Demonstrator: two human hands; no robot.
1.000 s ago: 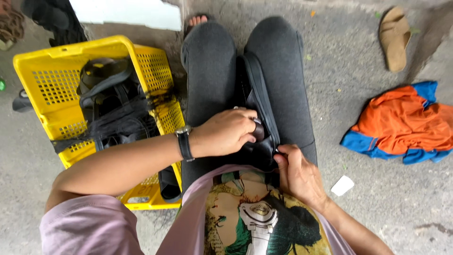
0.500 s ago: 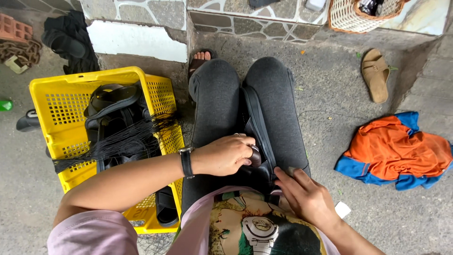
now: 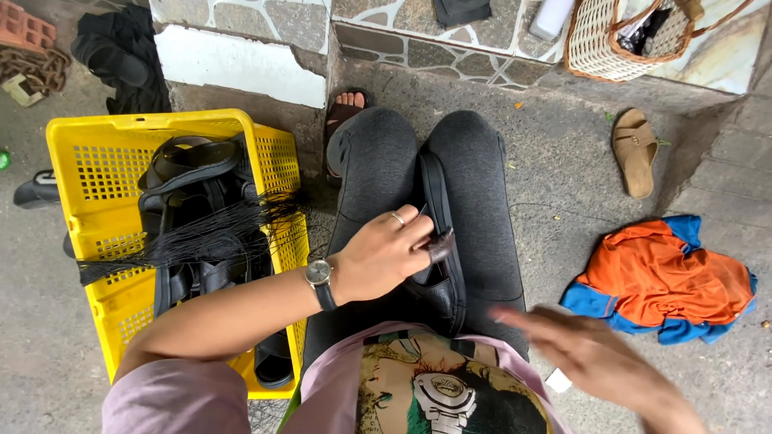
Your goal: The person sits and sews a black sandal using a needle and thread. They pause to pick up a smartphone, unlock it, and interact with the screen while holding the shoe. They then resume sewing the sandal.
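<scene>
Footwear in the form of a black sandal (image 3: 438, 265) is laid lengthwise along the lap, between the grey-clad thighs, and is clasped at its strap by the left hand (image 3: 384, 255), which wears a ring and a wristwatch. The right hand (image 3: 599, 362) is seen blurred, released and spread, just right of the sandal. A yellow crate (image 3: 80, 161) of black sandals is set left of it, with an orange and blue cloth (image 3: 663, 277) well to its right.

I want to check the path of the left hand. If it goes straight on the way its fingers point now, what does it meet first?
The left hand points right, across the lap. Its fingers already rest on the black sandal lying between the thighs, so that comes first; beyond it is the right thigh.
</scene>
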